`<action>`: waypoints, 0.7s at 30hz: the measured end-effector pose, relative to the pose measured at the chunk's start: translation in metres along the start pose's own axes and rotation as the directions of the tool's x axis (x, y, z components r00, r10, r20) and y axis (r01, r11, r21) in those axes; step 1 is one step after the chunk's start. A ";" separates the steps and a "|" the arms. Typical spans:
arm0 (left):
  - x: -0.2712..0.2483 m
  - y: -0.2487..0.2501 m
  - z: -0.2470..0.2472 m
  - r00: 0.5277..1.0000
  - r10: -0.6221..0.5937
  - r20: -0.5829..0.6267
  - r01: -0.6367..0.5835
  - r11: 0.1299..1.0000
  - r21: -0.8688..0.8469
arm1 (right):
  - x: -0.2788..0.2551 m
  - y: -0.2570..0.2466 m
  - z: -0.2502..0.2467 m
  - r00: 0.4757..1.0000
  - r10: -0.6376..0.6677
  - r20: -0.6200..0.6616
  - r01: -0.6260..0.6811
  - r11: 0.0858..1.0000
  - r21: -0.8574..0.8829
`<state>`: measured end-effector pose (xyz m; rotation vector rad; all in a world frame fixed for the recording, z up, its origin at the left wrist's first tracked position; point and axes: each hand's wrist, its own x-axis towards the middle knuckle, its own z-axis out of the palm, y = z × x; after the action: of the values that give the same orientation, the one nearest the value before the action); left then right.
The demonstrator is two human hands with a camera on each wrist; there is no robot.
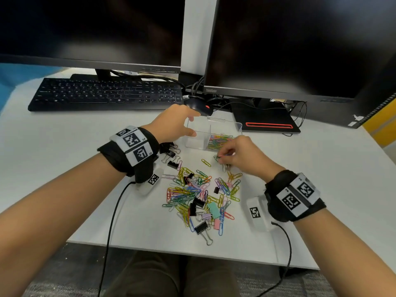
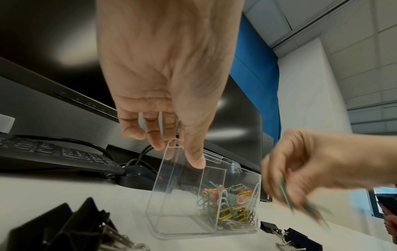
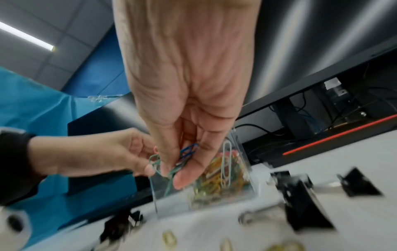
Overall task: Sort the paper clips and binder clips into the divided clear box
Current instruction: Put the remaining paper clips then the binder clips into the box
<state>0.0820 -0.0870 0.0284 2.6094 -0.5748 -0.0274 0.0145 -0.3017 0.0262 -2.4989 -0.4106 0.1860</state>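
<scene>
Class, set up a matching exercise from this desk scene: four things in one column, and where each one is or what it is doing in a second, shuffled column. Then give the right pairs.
1 left hand
2 right hand
3 paper clips in the clear box
4 black binder clips

A right compartment
B on the desk beside the box
C pinches paper clips
D holds the box wall

1-D, 2-C, 3-A, 4-B

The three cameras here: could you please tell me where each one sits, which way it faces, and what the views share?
Head: worn on the head, facing forward and down at the desk; both forearms, left hand and right hand show.
Left wrist: looks along the left palm to fingers gripping the clear box; the right hand is at its right.
Right wrist: looks along the right fingers pinching paper clips; the left hand is at its left.
Shared: all three show the box, with clips in only one compartment.
</scene>
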 end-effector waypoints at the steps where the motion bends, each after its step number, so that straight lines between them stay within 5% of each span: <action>1: 0.000 0.000 0.000 1.000 0.000 -0.001 0.000 1.000 -0.004 | 0.002 -0.001 -0.007 0.999 -0.002 -0.049 0.004 0.999 0.034; 8: 0.000 -0.002 0.000 1.000 0.008 -0.006 -0.008 1.000 0.001 | 0.032 -0.014 -0.044 0.912 -0.116 -0.394 0.133 0.991 0.016; 12: 0.000 -0.001 0.000 1.000 0.015 -0.005 -0.015 1.000 0.006 | 0.041 -0.007 -0.034 0.948 -0.140 -0.285 0.081 0.974 -0.209; 21: -0.002 0.001 -0.001 1.000 0.024 -0.019 -0.024 1.000 -0.019 | 0.023 -0.003 -0.014 0.985 -0.082 -0.154 0.037 0.961 -0.276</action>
<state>0.0805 -0.0863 0.0297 2.5814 -0.5961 -0.0003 0.0389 -0.2989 0.0384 -2.7405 -0.4698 -0.1084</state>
